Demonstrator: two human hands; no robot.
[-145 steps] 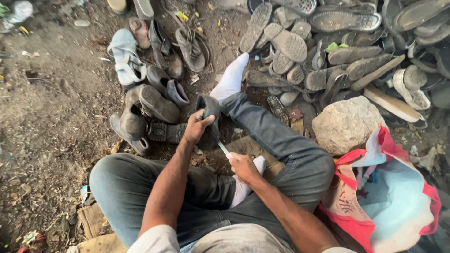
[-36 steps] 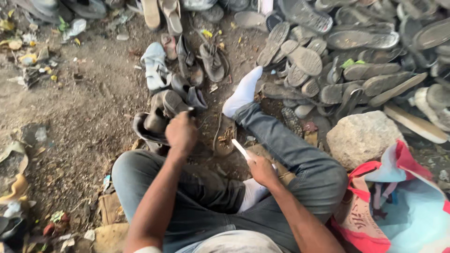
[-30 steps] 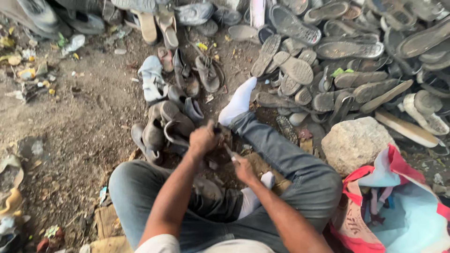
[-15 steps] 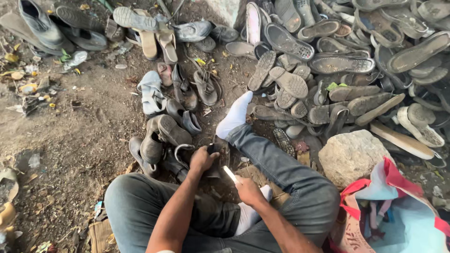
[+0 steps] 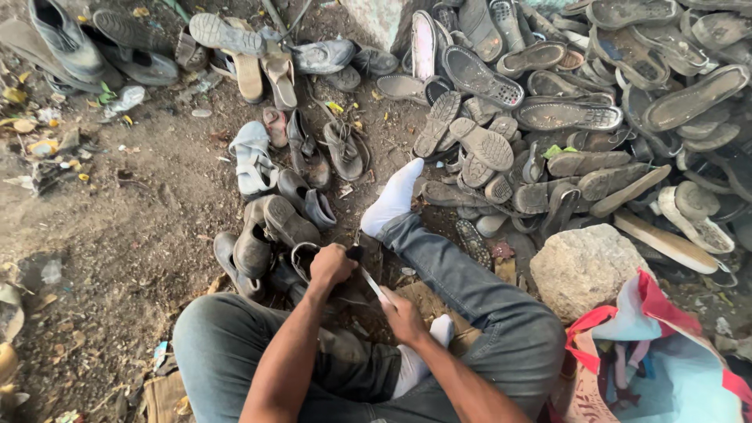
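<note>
Dark, worn shoe (image 5: 356,270): lying on the dirt ground (image 5: 141,235) between the seated person's legs, just in front of the bent knee; its exact outline is hard to tell among the shadows. Left hand (image 5: 330,265): fingers curling shut over the shoe's upper edge, pressing it down. Right hand (image 5: 403,316): fingers closing tight round the handle of a knife (image 5: 372,283). Knife: pale blade showing, long axis running diagonally, tip pointing up and to the left toward the left hand and meeting the shoe there. Legs in grey jeans (image 5: 470,298), one stretching forward and ending in a white sock (image 5: 394,200) pointing away from the person. Brown shoes (image 5: 266,231): clustering just left of the held shoe. Heap of loose soles (image 5: 548,117): spreading across the upper right. Pale rock (image 5: 583,270): sitting right of the outstretched leg. Red and light blue bag (image 5: 666,360): gaping open beside the rock.
</note>
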